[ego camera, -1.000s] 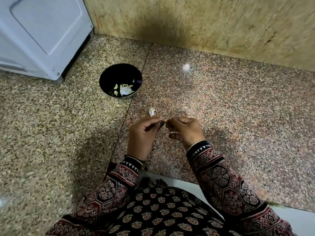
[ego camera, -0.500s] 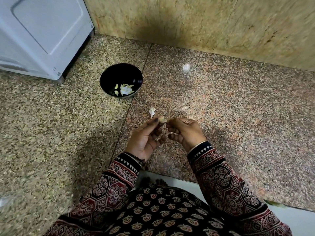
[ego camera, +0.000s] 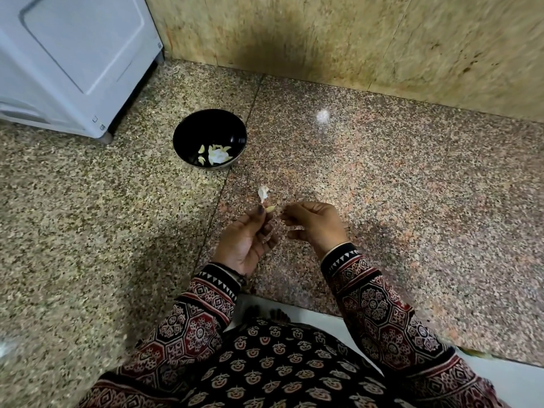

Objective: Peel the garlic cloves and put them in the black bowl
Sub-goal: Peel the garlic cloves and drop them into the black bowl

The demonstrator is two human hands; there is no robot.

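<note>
Left hand (ego camera: 247, 240): palm turned up, thumb and fingertips pinching one garlic clove (ego camera: 270, 208), on the near right of the black bowl (ego camera: 206, 125) and well apart from it.
Garlic clove: pale yellow and seemingly bare of skin, projecting from the fingertips on their bowl-facing side.
Right hand (ego camera: 316, 226): fingers curled, tips just beside the clove but apart from it; whether they pinch a flake of skin is too small to tell.
Loose skin (ego camera: 263, 193): a white scrap on the granite surface (ego camera: 382, 187), between the clove and the bowl.
Bowl contents (ego camera: 216, 154): several peeled cloves and one whiter piece, lying at the near side of the bowl.
Progress: several cloves done; the held clove looks ready to go in.
Remaining: no unpeeled cloves are in view.
</note>
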